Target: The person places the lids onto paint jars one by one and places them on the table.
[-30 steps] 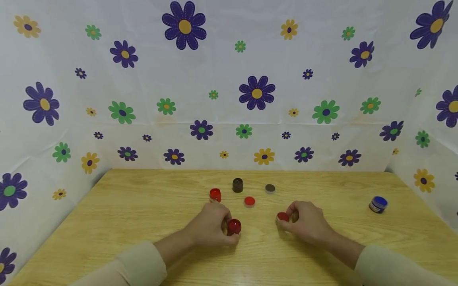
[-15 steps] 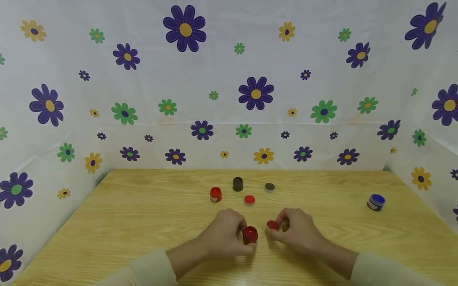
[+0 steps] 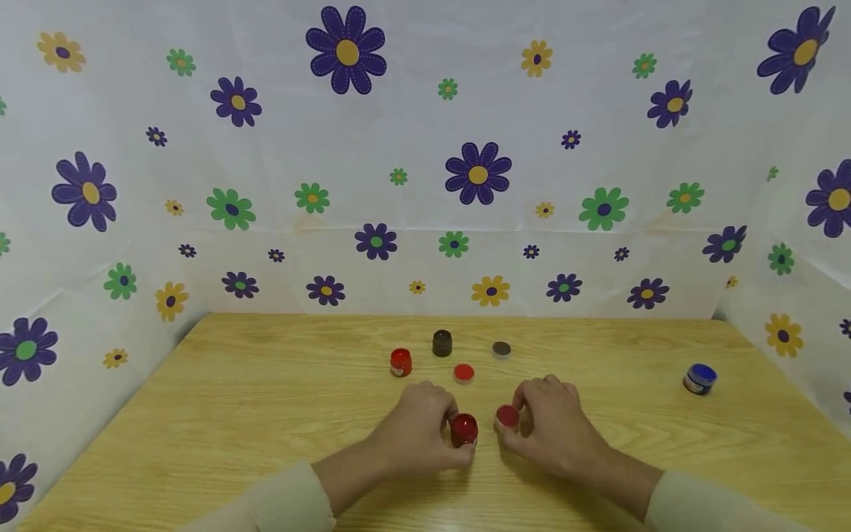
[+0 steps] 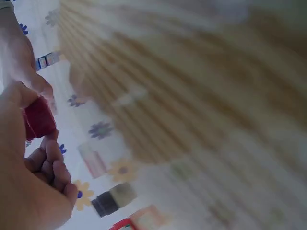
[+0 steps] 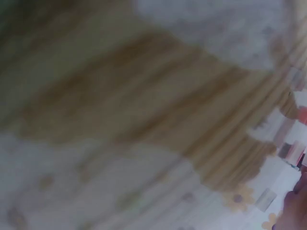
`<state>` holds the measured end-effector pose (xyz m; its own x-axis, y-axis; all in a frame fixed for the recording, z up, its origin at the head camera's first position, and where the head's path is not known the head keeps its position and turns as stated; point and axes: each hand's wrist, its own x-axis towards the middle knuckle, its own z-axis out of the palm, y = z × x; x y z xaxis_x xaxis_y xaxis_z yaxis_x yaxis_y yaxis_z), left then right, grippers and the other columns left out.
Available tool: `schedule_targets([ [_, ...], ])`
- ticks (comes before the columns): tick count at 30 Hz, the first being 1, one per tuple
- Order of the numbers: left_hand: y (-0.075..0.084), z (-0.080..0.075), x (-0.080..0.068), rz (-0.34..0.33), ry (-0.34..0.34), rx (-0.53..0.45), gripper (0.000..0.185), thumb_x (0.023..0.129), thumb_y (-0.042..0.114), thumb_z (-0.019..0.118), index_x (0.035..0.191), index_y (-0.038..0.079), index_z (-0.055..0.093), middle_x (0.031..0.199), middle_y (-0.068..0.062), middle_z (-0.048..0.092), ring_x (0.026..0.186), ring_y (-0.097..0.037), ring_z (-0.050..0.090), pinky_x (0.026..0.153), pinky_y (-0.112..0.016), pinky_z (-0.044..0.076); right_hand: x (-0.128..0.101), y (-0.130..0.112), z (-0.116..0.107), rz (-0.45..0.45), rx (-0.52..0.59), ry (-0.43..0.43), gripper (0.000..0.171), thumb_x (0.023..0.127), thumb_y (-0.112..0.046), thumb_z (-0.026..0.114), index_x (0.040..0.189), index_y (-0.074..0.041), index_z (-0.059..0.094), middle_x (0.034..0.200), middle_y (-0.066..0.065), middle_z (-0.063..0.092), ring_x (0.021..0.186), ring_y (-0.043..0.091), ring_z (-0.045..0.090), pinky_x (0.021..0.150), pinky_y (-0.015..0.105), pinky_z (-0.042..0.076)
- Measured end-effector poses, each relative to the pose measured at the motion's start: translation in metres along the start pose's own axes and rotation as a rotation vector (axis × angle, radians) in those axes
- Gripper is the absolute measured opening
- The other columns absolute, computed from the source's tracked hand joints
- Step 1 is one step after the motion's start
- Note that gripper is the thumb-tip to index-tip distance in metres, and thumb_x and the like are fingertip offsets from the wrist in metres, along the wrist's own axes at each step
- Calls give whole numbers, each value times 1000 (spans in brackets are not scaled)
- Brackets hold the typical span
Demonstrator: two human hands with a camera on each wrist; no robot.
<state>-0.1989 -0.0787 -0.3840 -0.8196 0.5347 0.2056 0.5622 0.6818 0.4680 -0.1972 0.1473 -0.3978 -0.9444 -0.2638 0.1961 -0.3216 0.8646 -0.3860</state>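
In the head view my left hand (image 3: 420, 430) grips a small dark red paint jar (image 3: 465, 428) between thumb and fingers, its open mouth facing up. My right hand (image 3: 557, 430) pinches a dark red lid (image 3: 507, 417) just to the right of that jar, and a small gap separates the two. The left wrist view shows the same red jar (image 4: 39, 117) in the fingers of my left hand (image 4: 33, 191). Only a sliver of my right hand (image 5: 295, 206) appears at the edge of the right wrist view, which is mostly blurred.
Behind the hands on the wooden table (image 3: 266, 399) stand an uncovered bright red jar (image 3: 401, 363) and a black jar (image 3: 442, 343). A red lid (image 3: 464, 373) and a dark lid (image 3: 501, 350) lie nearby. Far right sits a blue-topped jar (image 3: 700, 378). Flowered cloth (image 3: 412, 133) surrounds the table.
My left hand has carried the dark red jar rightward and closer to me. My right hand has brought its lid leftward, narrowing the gap. Over the last half second both barely shift.
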Motion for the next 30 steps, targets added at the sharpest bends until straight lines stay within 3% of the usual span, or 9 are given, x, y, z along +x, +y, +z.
schedule_targets([
  [4, -4, 3, 1, 59, -9, 185, 28, 74, 43, 74, 75, 20, 58, 71, 13, 50, 74, -9, 40, 79, -28, 35, -2, 2, -1, -95, -122, 47, 31, 81, -44, 74, 91, -19, 59, 78, -12, 48, 83, 12, 41, 97, 43, 36],
  [7, -5, 4, 2, 99, 1, 287, 30, 75, 45, 71, 76, 20, 56, 74, 13, 47, 77, -11, 38, 82, -29, 35, -3, -1, -2, -147, -147, 69, 31, 80, -45, 74, 91, -20, 59, 82, -11, 51, 85, 12, 42, 98, 43, 37],
  [19, 0, 9, 4, 256, 46, 567, 32, 77, 49, 65, 75, 18, 55, 74, 9, 49, 78, -13, 38, 77, -28, 35, -5, -3, -1, -254, -163, 164, 30, 78, -39, 74, 92, -19, 57, 83, -9, 49, 83, 11, 39, 85, 36, 37],
  [24, 0, 10, 4, 232, 35, 521, 31, 77, 47, 65, 74, 19, 53, 70, 9, 45, 75, -12, 36, 77, -28, 35, -5, -3, 0, -297, -146, 193, 30, 76, -37, 74, 92, -19, 57, 83, -10, 48, 82, 9, 38, 83, 35, 36],
  [27, 0, 11, 4, 151, -3, 387, 29, 75, 44, 67, 71, 19, 52, 68, 11, 44, 72, -11, 37, 76, -27, 34, -6, -4, 2, -317, -129, 198, 29, 76, -37, 74, 92, -20, 57, 83, -10, 48, 82, 8, 37, 83, 34, 36],
  [30, 1, 11, 6, 30, -39, 185, 27, 74, 40, 70, 68, 19, 54, 65, 12, 48, 70, -10, 40, 74, -28, 34, -7, -5, 3, -311, -83, 203, 28, 77, -34, 74, 93, -21, 56, 85, -10, 48, 83, 7, 37, 83, 34, 35],
])
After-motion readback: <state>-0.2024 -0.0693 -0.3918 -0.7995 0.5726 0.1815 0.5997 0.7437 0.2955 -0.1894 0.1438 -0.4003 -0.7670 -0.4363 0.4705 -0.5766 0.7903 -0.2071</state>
